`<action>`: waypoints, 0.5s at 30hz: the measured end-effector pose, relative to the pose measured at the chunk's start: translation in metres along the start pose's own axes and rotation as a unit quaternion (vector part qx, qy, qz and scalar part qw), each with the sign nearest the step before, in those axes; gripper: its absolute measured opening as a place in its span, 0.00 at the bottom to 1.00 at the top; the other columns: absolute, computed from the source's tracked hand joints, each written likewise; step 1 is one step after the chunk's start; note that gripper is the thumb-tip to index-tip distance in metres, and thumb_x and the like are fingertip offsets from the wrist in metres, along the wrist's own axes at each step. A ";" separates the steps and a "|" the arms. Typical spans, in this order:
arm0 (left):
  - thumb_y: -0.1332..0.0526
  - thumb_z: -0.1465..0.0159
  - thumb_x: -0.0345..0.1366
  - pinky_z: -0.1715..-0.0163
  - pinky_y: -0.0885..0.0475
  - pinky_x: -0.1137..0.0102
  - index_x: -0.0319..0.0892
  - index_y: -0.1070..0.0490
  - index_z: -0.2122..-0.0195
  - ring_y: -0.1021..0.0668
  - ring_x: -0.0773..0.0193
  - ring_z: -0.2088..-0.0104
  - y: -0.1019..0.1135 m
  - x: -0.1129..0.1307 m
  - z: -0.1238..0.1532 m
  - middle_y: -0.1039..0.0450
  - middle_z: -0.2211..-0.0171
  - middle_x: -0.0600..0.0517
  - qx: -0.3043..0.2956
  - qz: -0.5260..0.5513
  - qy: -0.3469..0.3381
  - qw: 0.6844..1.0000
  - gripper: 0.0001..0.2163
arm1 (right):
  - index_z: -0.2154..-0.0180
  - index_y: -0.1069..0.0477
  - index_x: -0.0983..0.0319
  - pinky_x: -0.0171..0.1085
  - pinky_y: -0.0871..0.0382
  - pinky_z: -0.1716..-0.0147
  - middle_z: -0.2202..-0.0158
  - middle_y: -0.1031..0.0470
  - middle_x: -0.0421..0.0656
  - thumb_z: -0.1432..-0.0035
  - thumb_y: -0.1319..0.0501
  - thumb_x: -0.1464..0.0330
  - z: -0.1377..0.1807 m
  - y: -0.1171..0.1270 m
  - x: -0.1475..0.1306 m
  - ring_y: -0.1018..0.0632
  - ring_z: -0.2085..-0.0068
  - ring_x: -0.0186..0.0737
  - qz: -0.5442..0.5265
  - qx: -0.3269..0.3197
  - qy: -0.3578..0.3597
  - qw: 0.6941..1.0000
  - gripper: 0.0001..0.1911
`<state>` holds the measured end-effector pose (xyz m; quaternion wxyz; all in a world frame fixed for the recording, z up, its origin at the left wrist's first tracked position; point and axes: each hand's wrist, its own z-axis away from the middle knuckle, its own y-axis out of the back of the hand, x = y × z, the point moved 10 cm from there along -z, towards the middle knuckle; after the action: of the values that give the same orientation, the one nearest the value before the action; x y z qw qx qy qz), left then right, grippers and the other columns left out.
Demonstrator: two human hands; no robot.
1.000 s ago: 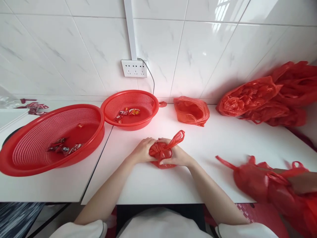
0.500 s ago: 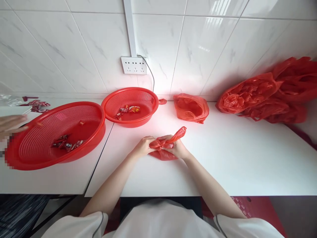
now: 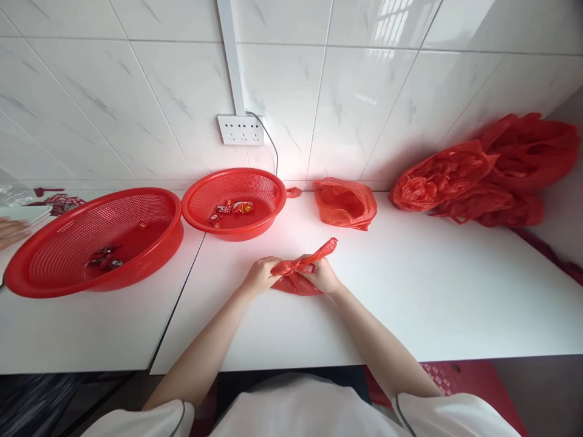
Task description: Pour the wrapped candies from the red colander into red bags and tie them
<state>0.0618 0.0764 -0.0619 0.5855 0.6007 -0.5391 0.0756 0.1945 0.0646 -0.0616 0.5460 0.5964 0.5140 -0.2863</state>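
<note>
A red plastic bag [image 3: 298, 285] rests on the white table in front of me, its top twisted into a knot. My left hand [image 3: 263, 275] grips the left side of the knotted top. On the other side, my right hand [image 3: 324, 275] is closed on the bag's neck, and a loose end of plastic sticks up to the right above it. What the bag contains cannot be made out. Beyond my hands, a second red plastic bag [image 3: 345, 206] lies with its mouth open near the wall.
A small red basket [image 3: 268, 227] and a larger red basket [image 3: 150, 270] hold several wrapped packets. Crumpled red bags [image 3: 441, 176] are heaped against the wall at right. A co-worker's hand [image 3: 13, 229] shows at far left. A socket panel [image 3: 241, 130] is on the tiled wall.
The view has shifted slightly. Both my hands keep their grip on the knotted bag, nearly unmoved. The co-worker's hand has drawn back from the large basket's rim toward the left edge.
</note>
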 end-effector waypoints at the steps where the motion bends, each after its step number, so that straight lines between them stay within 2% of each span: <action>1: 0.37 0.41 0.38 0.61 0.30 0.68 0.43 0.28 0.61 0.24 0.61 0.63 0.003 0.000 0.002 0.25 0.64 0.50 0.004 0.010 0.004 1.000 0.08 | 0.66 0.23 0.60 0.40 0.27 0.63 0.66 0.20 0.43 0.45 0.39 0.62 0.001 0.010 0.001 0.21 0.65 0.44 -0.003 0.021 -0.009 1.000 0.10; 3: 0.34 0.44 0.40 0.54 0.31 0.65 0.44 0.31 0.51 0.24 0.58 0.56 0.015 -0.004 0.006 0.26 0.56 0.48 0.029 0.042 0.007 0.999 0.19 | 0.65 0.24 0.62 0.41 0.27 0.62 0.66 0.20 0.45 0.47 0.37 0.62 0.009 0.043 0.009 0.21 0.64 0.45 -0.017 0.081 -0.043 0.996 0.11; 5: 0.37 0.41 0.43 0.50 0.32 0.64 0.44 0.34 0.49 0.25 0.58 0.52 0.035 -0.018 0.011 0.27 0.54 0.47 0.089 0.080 0.032 0.992 0.20 | 0.66 0.24 0.64 0.42 0.26 0.62 0.67 0.20 0.46 0.50 0.35 0.60 0.025 0.091 0.028 0.21 0.64 0.48 -0.036 0.157 -0.107 0.981 0.15; 7: 0.42 0.37 0.45 0.52 0.31 0.64 0.42 0.32 0.52 0.24 0.59 0.56 0.056 -0.044 0.018 0.26 0.59 0.47 0.163 0.120 0.089 0.975 0.16 | 0.63 0.25 0.66 0.45 0.25 0.62 0.67 0.20 0.49 0.54 0.33 0.57 0.055 0.152 0.055 0.20 0.64 0.50 -0.072 0.265 -0.185 0.944 0.20; 9: 0.43 0.37 0.48 0.58 0.29 0.66 0.41 0.30 0.58 0.23 0.61 0.61 0.069 -0.071 0.024 0.26 0.64 0.48 0.207 0.150 0.146 0.956 0.15 | 0.58 0.26 0.65 0.48 0.25 0.58 0.63 0.21 0.50 0.55 0.34 0.57 0.094 0.217 0.072 0.20 0.61 0.54 -0.053 0.395 -0.229 0.888 0.24; 10: 0.43 0.37 0.49 0.61 0.29 0.67 0.40 0.30 0.60 0.23 0.61 0.64 0.073 -0.080 0.025 0.26 0.66 0.49 0.216 0.157 0.164 0.950 0.16 | 0.54 0.28 0.63 0.49 0.26 0.55 0.59 0.22 0.50 0.55 0.34 0.58 0.114 0.247 0.072 0.20 0.57 0.55 -0.016 0.456 -0.232 0.859 0.26; 12: 0.42 0.38 0.49 0.64 0.29 0.69 0.40 0.29 0.62 0.24 0.63 0.67 0.076 -0.091 0.025 0.27 0.70 0.50 0.219 0.156 0.177 0.947 0.16 | 0.47 0.33 0.55 0.47 0.30 0.49 0.50 0.25 0.51 0.57 0.34 0.62 0.141 0.285 0.060 0.24 0.49 0.55 0.083 0.521 -0.238 0.815 0.32; 14: 0.41 0.39 0.49 0.65 0.29 0.70 0.40 0.28 0.63 0.24 0.63 0.69 0.075 -0.094 0.024 0.27 0.72 0.50 0.215 0.154 0.178 0.948 0.16 | 0.42 0.39 0.50 0.46 0.34 0.44 0.43 0.32 0.53 0.56 0.34 0.62 0.155 0.300 0.024 0.30 0.42 0.54 0.217 0.582 -0.205 0.756 0.37; 15: 0.41 0.39 0.49 0.65 0.29 0.70 0.40 0.28 0.64 0.24 0.63 0.69 0.073 -0.093 0.023 0.28 0.73 0.51 0.211 0.152 0.179 0.949 0.16 | 0.40 0.44 0.50 0.46 0.37 0.42 0.40 0.36 0.54 0.53 0.35 0.61 0.151 0.296 0.002 0.34 0.39 0.53 0.286 0.588 -0.174 0.736 0.38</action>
<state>-0.0427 0.1298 -0.0909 0.5133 0.5983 -0.4823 0.3821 0.5025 -0.0408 0.0061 0.2225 0.8572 -0.0559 -0.4610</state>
